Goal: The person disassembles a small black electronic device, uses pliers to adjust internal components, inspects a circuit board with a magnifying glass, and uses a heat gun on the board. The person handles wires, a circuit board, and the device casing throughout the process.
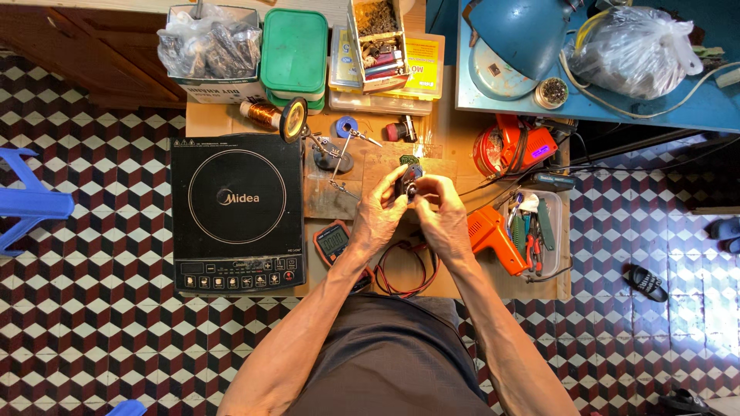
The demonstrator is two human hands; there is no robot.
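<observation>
Both my hands meet over the middle of a low wooden work board point(385, 166). My left hand point(381, 212) and my right hand point(439, 212) together pinch a small dark part point(408, 181) with a bit of red and metal on it. Just above it lies a small green circuit piece point(408, 160). A helping-hands stand point(333, 154) with a magnifier point(294, 119) and clips stands left of my hands. A multimeter point(333, 241) lies by my left wrist, its red and black leads point(408, 273) looped under my forearms.
A black induction cooktop point(237, 212) lies at the left. An orange soldering gun point(493, 235) and a clear tool tray point(536, 231) sit at the right. Boxes, a green-lidded tub point(294, 50), a copper wire spool point(260, 113) line the back. A blue table point(601, 100) stands behind.
</observation>
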